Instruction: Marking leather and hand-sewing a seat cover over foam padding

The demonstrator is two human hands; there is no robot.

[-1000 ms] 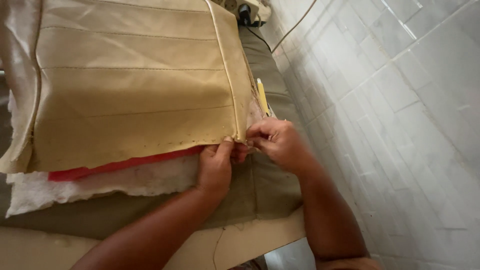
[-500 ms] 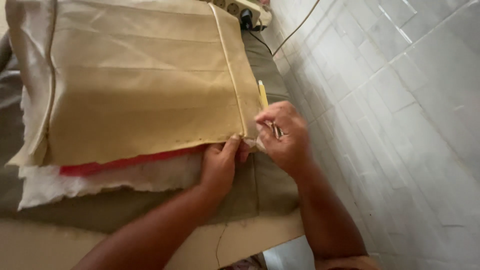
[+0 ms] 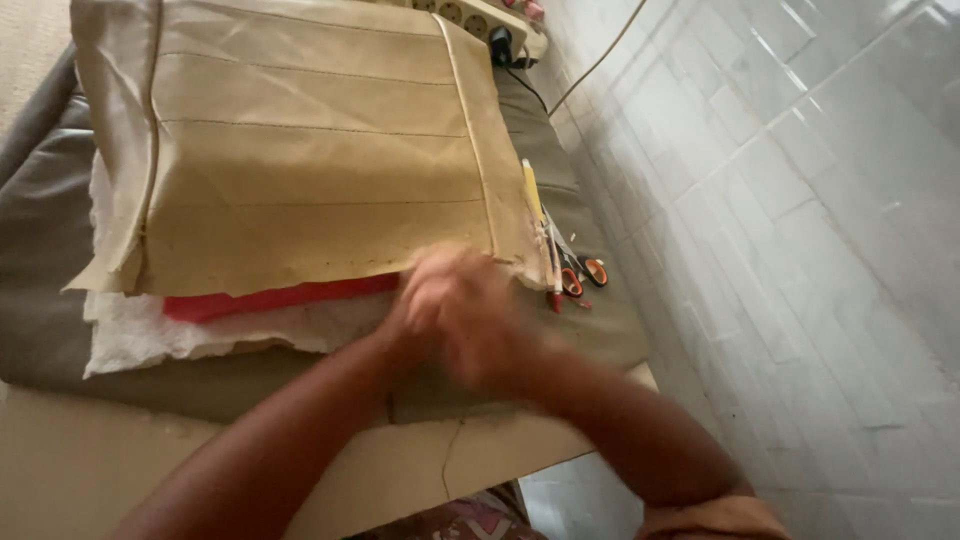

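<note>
- My left hand (image 3: 430,310) and right hand (image 3: 490,335) blur together at the tan cover's (image 3: 300,190) near edge; grip unclear.
- Scissors (image 3: 580,275) lie at three o'clock.

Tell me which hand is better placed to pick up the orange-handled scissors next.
Probably the right hand. Both hands are motion-blurred together at the tan cover's lower right corner, but the scissors lie just to the right of them, on that hand's side. The left hand would have to cross over.

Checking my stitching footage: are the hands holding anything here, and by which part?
Cannot be told: both hands are motion-blurred together at the tan fabric cover's lower edge, hiding any grip.
</note>
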